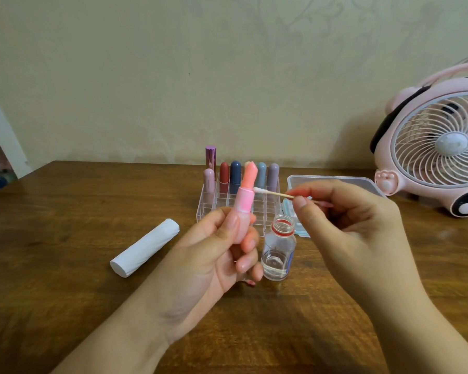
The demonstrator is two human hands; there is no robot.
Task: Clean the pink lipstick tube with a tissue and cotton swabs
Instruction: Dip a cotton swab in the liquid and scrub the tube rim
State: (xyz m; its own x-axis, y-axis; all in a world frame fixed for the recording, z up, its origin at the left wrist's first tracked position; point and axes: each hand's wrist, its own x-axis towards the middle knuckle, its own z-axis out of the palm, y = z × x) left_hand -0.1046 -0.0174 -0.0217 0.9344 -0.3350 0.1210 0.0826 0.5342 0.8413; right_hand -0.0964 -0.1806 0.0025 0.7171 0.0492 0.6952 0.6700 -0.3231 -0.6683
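My left hand grips the pink lipstick tube upright, uncapped, with the coral stick wound out at the top. My right hand pinches a wooden cotton swab between thumb and fingers. The swab's white tip touches the tube's upper rim from the right. A rolled white tissue lies on the table to the left of my left hand.
An open clear bottle with a little liquid stands just right of my left hand. Behind it a clear organiser holds several lipsticks. A clear plastic box sits behind my right hand, a pink fan at far right.
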